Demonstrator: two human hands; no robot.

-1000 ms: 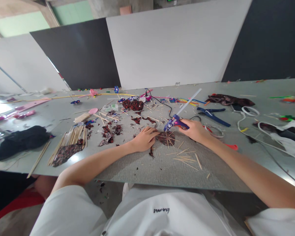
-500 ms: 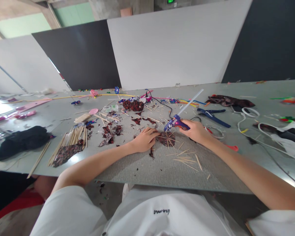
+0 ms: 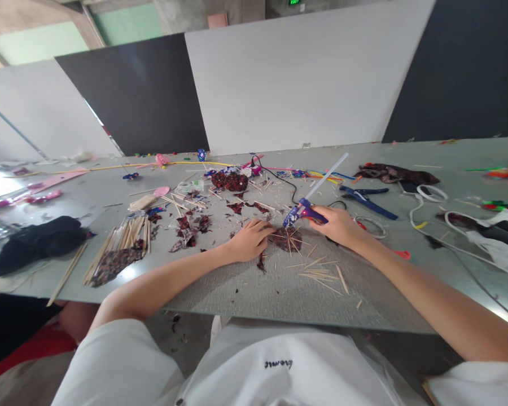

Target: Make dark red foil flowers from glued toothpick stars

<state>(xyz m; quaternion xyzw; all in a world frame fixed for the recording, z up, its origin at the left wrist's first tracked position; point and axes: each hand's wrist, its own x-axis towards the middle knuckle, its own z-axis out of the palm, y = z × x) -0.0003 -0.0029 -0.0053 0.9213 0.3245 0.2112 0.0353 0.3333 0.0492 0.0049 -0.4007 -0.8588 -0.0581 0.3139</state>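
Note:
My right hand (image 3: 333, 224) is closed around a blue hot glue gun (image 3: 298, 212), with a long clear glue stick rising from its back end. The gun's nozzle points down at a dark red-and-black patterned round piece (image 3: 288, 240), which lies on the table with thin wooden sticks spread across it like spokes. Whether the nozzle touches it, I cannot tell. At the round piece's left edge, my left hand (image 3: 250, 239) rests low on the table, its fingers together and fingertips holding that edge. Short wooden sticks (image 3: 319, 274) lie loose just right of and below the piece.
Patterned scraps (image 3: 190, 228) and a bundle of wooden sticks (image 3: 127, 237) lie to the left, by a black cloth (image 3: 38, 245). Blue-handled pliers (image 3: 368, 200) and a white cable (image 3: 432, 194) are on the right. Behind sits a dark patterned bundle (image 3: 231, 181).
Almost nothing differs. The glue gun's nozzle has shifted very slightly over the round piece, while my left hand stays in place.

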